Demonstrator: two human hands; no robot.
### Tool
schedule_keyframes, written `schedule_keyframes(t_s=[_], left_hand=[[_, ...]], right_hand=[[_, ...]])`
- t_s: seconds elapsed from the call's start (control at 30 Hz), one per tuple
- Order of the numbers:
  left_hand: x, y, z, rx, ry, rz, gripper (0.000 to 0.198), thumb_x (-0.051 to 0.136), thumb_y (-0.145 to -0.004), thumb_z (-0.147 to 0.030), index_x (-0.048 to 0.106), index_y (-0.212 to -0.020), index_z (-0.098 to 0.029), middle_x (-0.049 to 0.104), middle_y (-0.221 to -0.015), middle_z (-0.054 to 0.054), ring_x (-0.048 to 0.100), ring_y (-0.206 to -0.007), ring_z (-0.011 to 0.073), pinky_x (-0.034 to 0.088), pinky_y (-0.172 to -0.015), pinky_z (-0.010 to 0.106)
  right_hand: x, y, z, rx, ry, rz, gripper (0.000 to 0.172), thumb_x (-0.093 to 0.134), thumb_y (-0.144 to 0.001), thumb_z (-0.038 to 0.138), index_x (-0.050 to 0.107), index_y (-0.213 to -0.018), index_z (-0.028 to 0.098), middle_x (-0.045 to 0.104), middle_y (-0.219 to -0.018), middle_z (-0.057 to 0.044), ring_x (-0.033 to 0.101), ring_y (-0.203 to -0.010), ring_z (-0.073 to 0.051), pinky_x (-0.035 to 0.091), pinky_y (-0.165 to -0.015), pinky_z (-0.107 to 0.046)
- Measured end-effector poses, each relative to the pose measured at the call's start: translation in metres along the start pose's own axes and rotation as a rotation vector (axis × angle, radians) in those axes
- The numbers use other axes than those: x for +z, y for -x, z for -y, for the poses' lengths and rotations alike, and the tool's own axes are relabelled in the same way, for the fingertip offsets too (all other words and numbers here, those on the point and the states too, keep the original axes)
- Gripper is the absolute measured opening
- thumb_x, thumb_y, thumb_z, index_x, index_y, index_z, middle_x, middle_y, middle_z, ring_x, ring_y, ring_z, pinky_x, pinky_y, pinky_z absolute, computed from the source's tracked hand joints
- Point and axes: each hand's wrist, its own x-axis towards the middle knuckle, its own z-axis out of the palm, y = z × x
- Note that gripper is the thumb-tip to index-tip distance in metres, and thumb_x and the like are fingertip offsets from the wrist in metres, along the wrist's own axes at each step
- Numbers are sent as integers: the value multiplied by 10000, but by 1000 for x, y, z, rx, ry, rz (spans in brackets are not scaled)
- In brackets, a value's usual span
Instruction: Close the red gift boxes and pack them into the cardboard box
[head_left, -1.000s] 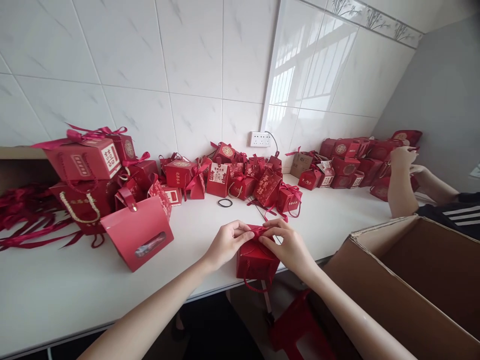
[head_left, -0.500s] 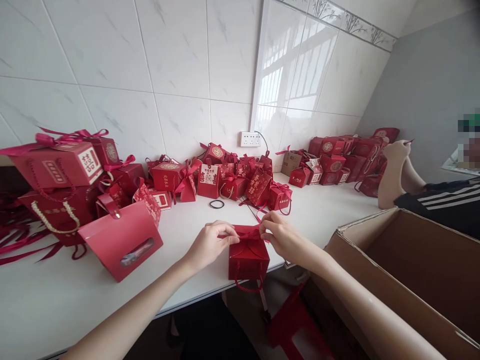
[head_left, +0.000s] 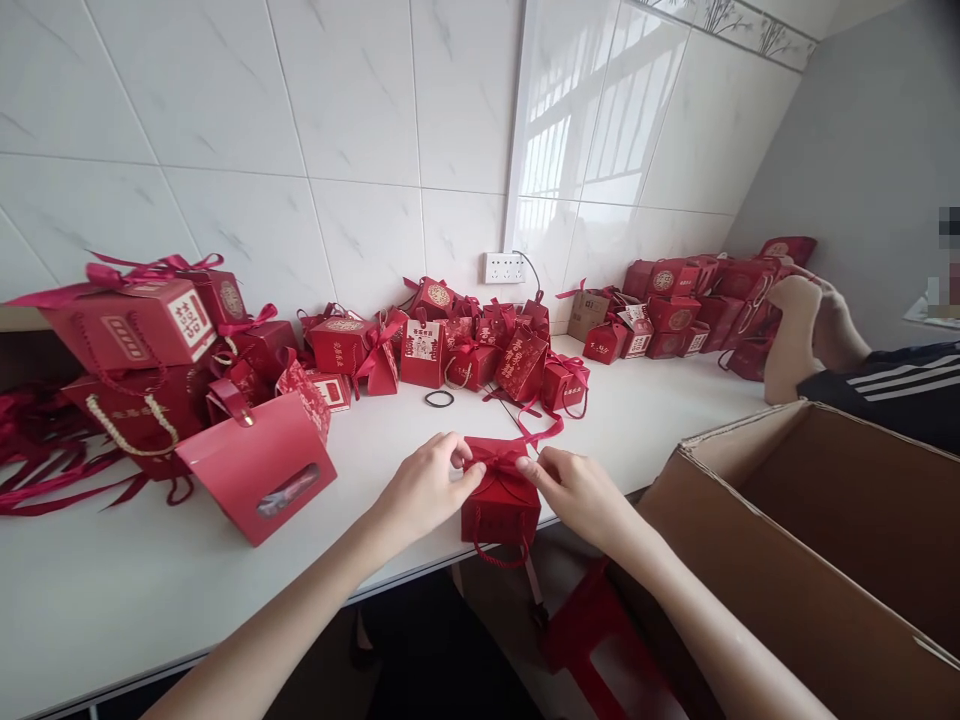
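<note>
Red gift box (head_left: 500,518) stands upright at the front edge of the white table (head_left: 150,575), left of the open carton (head_left: 720,540), my reference for all places. From my remote post I see a ribbon bow (head_left: 501,461) across its top and a cord handle (head_left: 502,561) hanging at its front.

Left hand (head_left: 429,482), on the bow's side away from the carton: forefinger bent, thumb tip at the ribbon. I cannot tell whether they pinch it. Right hand (head_left: 587,490), on the carton side: thumb against the bow, other fingers curled; I cannot tell about a pinch here either.

Surroundings: beyond the carton, stacked red boxes (head_left: 673,305) and a co-worker's forearms (head_left: 791,335); the carton's rim partly hides the striped sleeve (head_left: 885,385). Left of the carton, deeper on the table, a black ring (head_left: 439,399) lies before clustered boxes (head_left: 521,365). Farthest left of it: a windowed box (head_left: 262,450) and heaped ribbons (head_left: 52,450). Red stool (head_left: 581,635), low, just left of the carton.

Obstruction: the carton's wall rises beside the right forearm.
</note>
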Motion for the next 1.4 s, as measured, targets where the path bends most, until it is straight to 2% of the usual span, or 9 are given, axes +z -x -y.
schedule_keyframes(t_s=[0.27,0.47,0.53,0.67,0.77,0.87,1.13,1.3,1.4], left_hand=[[2,-9,13,-9,228,121,201,480,-799,-369,531,-718,-192,593,-731,-18,526,-643,143,398,-620,260],[1,-10,22,-13,358,139,202,488,-794,-358,531,-708,-181,579,-731,-10,532,-698,147,401,-661,264],[-1,-10,21,-8,365,158,182,484,-796,-343,543,-744,-179,583,-727,-5,542,-705,151,410,-670,270],[-7,-12,15,86,213,186,168,529,-763,-300,594,-880,-198,602,-854,19,547,-790,175,425,-740,298],[-10,-16,11,123,81,180,157,537,-759,-327,621,-816,-207,574,-915,32,538,-827,190,427,-793,328],[-10,-18,10,128,100,191,170,491,-784,-328,597,-755,-199,563,-866,32,537,-825,194,427,-790,326],[-13,-15,18,31,450,314,185,482,-781,-347,494,-698,-182,485,-670,-27,449,-639,124,371,-617,251],[-5,-9,16,18,269,172,246,513,-780,-438,510,-787,-192,553,-772,-12,484,-666,135,392,-647,270],[0,-5,15,-11,198,116,230,481,-805,-436,501,-816,-207,566,-761,-18,504,-640,138,402,-626,274]], right_hand=[[9,-8,0,49,-184,22,297,516,-792,407,409,-603,204,500,-570,35,428,-542,-116,324,-527,-237],[1,-13,-14,83,-271,164,257,514,-788,386,468,-627,190,485,-576,35,429,-541,-111,342,-514,-239],[-3,-12,-13,78,-231,124,206,533,-788,374,513,-701,189,517,-637,20,473,-585,-128,386,-550,-256],[-2,-14,-1,-156,-131,-112,217,627,-769,326,569,-946,214,535,-967,-47,542,-881,-187,449,-802,-341],[6,-21,8,-341,-85,-49,176,647,-772,243,611,-942,221,494,-1068,-67,520,-986,-203,428,-889,-367],[12,-28,11,-381,-98,30,65,601,-812,230,636,-865,215,506,-1057,-63,536,-946,-192,437,-878,-384],[14,-27,1,-367,-231,65,74,562,-817,196,627,-848,213,525,-1021,-51,559,-911,-164,445,-874,-344],[3,-30,-4,-296,-335,-97,204,508,-852,346,589,-971,201,583,-1018,-59,551,-965,-182,426,-869,-327],[-8,-33,-9,-162,-230,-61,288,434,-870,417,583,-793,183,606,-815,-35,561,-777,-167,433,-732,-303]])
